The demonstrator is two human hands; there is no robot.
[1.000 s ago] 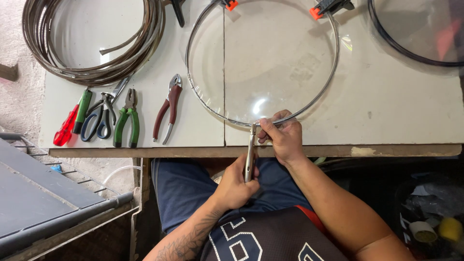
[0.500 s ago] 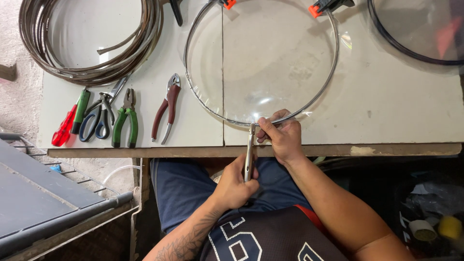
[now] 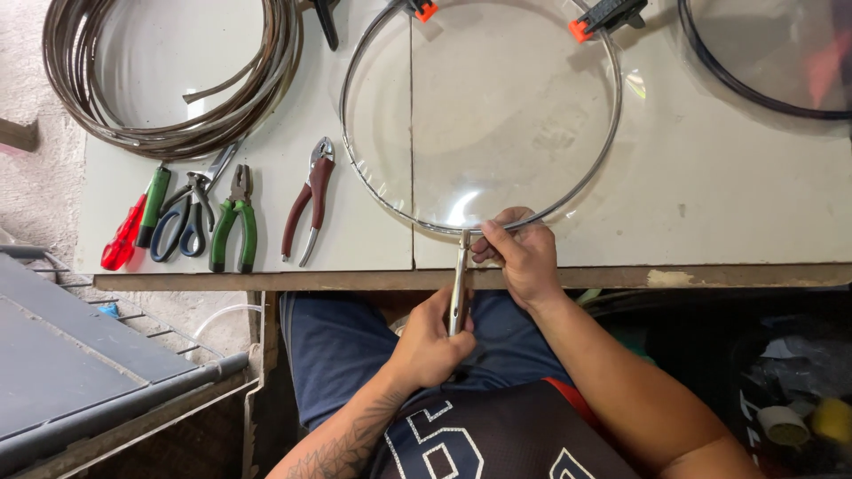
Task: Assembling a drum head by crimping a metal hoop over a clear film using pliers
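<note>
Hands work at the workbench [image 3: 728, 222] edge: left hand [image 3: 430, 346] clenched around a metal tool [image 3: 459, 284], right hand [image 3: 524, 257] pinching the round glass lid [image 3: 479, 115] by its metal rim.

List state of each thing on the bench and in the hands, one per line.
glass lid: flat on table, clamped at far edge
metal rim band: around lid
pliers tool: held at rim
left hand: gripping tool
right hand: pressing rim
orange clamps: clipped on
red-handled pliers: lying unused
band coil: coiled
</note>
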